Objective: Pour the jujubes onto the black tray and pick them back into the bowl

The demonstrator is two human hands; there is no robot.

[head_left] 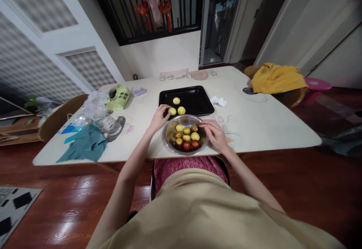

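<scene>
My left hand (160,118) is at the near left corner of a black baking tray (195,102), its fingers closed around a yellow fruit (172,111). Two more round yellow fruits, one in front (181,110) and one farther back (176,100), lie on the tray. Just before the tray stands a shiny metal bowl (186,118) with several yellow, mottled and reddish-brown fruits (186,145). My right hand (215,132) lies over the bowl's right rim, fingers stretched inward. Its fingertips come close to a dark mottled fruit (194,128); contact is unclear.
On the white table (263,128), the left side carries a teal cloth (87,143), clear plastic bags (92,107) and a green bag (121,96). White tissue (218,101) lies right of the tray. Yellow cloth (275,78) hangs over a chair beyond the right side.
</scene>
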